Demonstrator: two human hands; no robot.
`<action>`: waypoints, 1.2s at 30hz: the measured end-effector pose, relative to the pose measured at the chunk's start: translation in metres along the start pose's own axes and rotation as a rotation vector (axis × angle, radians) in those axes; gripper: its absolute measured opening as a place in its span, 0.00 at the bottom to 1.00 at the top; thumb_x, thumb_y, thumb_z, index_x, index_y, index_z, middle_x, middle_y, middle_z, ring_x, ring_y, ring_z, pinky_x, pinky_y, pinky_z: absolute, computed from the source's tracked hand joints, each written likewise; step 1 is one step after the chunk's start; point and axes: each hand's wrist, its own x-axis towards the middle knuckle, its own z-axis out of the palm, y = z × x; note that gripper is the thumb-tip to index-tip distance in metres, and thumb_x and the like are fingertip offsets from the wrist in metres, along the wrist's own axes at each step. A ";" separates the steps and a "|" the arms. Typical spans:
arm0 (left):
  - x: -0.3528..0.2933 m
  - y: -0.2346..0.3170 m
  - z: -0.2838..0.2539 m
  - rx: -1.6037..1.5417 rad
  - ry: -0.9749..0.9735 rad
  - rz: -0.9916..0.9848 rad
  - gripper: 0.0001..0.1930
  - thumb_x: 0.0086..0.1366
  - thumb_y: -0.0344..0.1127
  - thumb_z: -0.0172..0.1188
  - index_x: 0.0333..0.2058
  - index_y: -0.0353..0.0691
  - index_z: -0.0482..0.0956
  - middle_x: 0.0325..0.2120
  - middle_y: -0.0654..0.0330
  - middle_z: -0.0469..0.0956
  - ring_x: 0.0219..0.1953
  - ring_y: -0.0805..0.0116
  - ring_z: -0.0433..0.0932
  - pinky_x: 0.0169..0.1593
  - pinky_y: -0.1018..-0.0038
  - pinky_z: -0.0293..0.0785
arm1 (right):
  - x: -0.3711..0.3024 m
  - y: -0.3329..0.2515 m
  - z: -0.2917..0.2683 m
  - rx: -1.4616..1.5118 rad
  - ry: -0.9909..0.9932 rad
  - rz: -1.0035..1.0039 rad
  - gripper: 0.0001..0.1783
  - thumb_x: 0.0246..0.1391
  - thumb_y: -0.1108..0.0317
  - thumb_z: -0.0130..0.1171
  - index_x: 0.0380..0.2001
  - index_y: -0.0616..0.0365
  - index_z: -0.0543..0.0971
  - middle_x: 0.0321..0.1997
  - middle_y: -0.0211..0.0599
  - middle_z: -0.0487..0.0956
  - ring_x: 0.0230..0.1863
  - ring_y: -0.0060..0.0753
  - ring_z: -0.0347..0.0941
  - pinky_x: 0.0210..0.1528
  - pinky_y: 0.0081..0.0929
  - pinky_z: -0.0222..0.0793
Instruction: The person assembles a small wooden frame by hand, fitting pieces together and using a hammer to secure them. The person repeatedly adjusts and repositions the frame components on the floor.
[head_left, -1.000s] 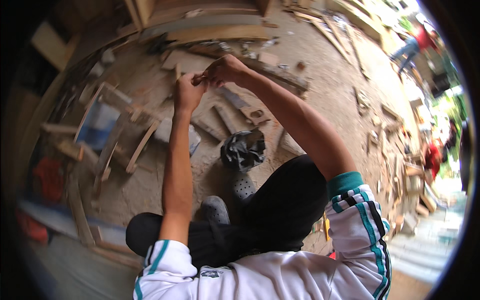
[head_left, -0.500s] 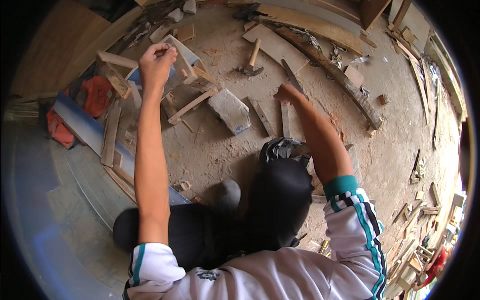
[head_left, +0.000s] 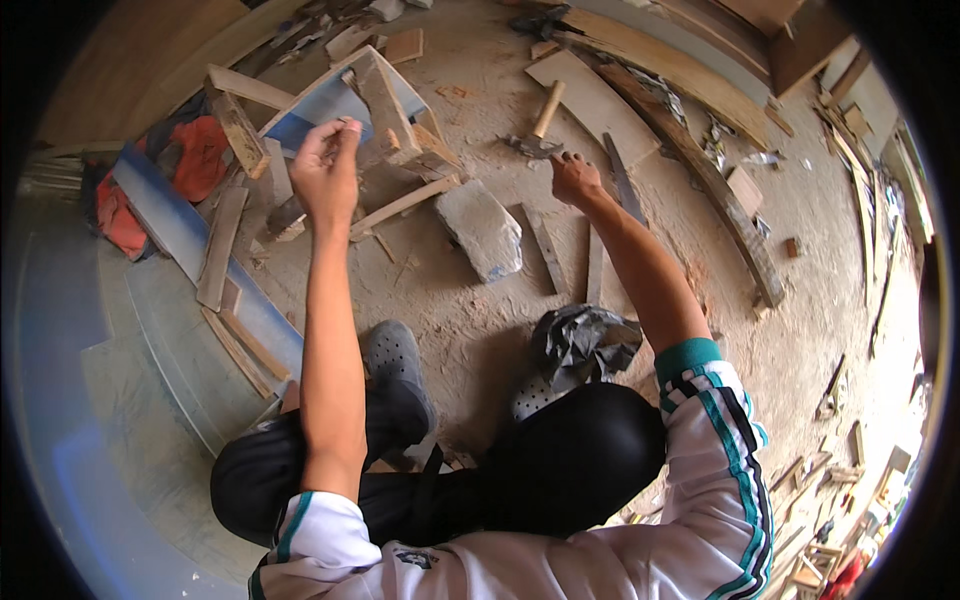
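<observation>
At the left, my left hand [head_left: 328,172] is raised in front of a wooden frame of nailed boards [head_left: 388,108] with a blue-and-white panel [head_left: 325,105]. Its thumb and fingers are pinched together; whatever they hold is too small to make out. My right hand [head_left: 577,182] is stretched out just below the head of a claw hammer [head_left: 545,118], which lies on the floor with its wooden handle pointing away. The fingers of that hand bend downward with their tips hidden, and the hammer appears apart from them. Beside it lies a handsaw blade [head_left: 624,180].
A pale stone block [head_left: 480,230] sits between my arms, near loose wood strips [head_left: 543,246]. A long beam [head_left: 690,170] crosses the right side. Black crumpled plastic [head_left: 583,345] is by my right knee; orange-red cloth [head_left: 200,160] and a blue board [head_left: 180,230] are at left.
My right hand has moved toward the hammer head. My left hand has come lower against the wooden frame. The view has shifted, and my grey clogs now show.
</observation>
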 end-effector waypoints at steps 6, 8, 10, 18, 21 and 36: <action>0.001 -0.013 -0.004 0.291 -0.162 0.172 0.06 0.63 0.30 0.64 0.35 0.33 0.81 0.33 0.63 0.82 0.34 0.78 0.77 0.42 0.80 0.72 | 0.065 0.012 -0.008 -0.201 0.122 -0.011 0.29 0.60 0.69 0.47 0.65 0.39 0.64 0.70 0.39 0.61 0.69 0.42 0.57 0.63 0.43 0.59; -0.001 -0.018 -0.005 0.287 -0.186 0.123 0.06 0.63 0.30 0.63 0.35 0.33 0.81 0.33 0.62 0.82 0.35 0.78 0.77 0.42 0.80 0.73 | 0.086 0.019 -0.002 -0.288 0.146 -0.082 0.30 0.60 0.68 0.46 0.66 0.36 0.63 0.72 0.39 0.57 0.71 0.42 0.53 0.65 0.44 0.55; 0.000 -0.020 -0.007 0.260 -0.198 0.075 0.07 0.63 0.31 0.63 0.35 0.33 0.81 0.32 0.62 0.82 0.34 0.77 0.78 0.42 0.79 0.73 | 0.099 0.024 0.001 -0.338 0.114 -0.178 0.28 0.60 0.68 0.46 0.63 0.37 0.67 0.73 0.37 0.57 0.73 0.39 0.50 0.69 0.44 0.51; 0.004 -0.011 -0.001 0.224 -0.209 -0.033 0.07 0.62 0.32 0.63 0.33 0.33 0.80 0.30 0.61 0.82 0.34 0.76 0.79 0.41 0.78 0.74 | 0.123 0.041 0.011 -0.384 0.207 -0.391 0.25 0.56 0.67 0.51 0.58 0.37 0.73 0.71 0.32 0.60 0.73 0.38 0.50 0.71 0.43 0.48; 0.004 -0.008 -0.004 0.212 -0.212 -0.047 0.07 0.62 0.32 0.63 0.33 0.33 0.80 0.31 0.61 0.83 0.34 0.76 0.79 0.42 0.77 0.74 | 0.131 0.034 0.003 -0.475 0.110 -0.444 0.26 0.54 0.60 0.56 0.58 0.37 0.72 0.69 0.26 0.64 0.73 0.38 0.51 0.73 0.49 0.40; 0.031 -0.008 0.029 0.241 -0.310 -0.089 0.09 0.62 0.35 0.63 0.33 0.35 0.82 0.27 0.62 0.83 0.31 0.75 0.80 0.38 0.78 0.74 | 0.070 0.026 0.034 0.089 -0.070 -0.160 0.22 0.61 0.49 0.53 0.48 0.53 0.71 0.47 0.46 0.77 0.49 0.55 0.75 0.52 0.52 0.69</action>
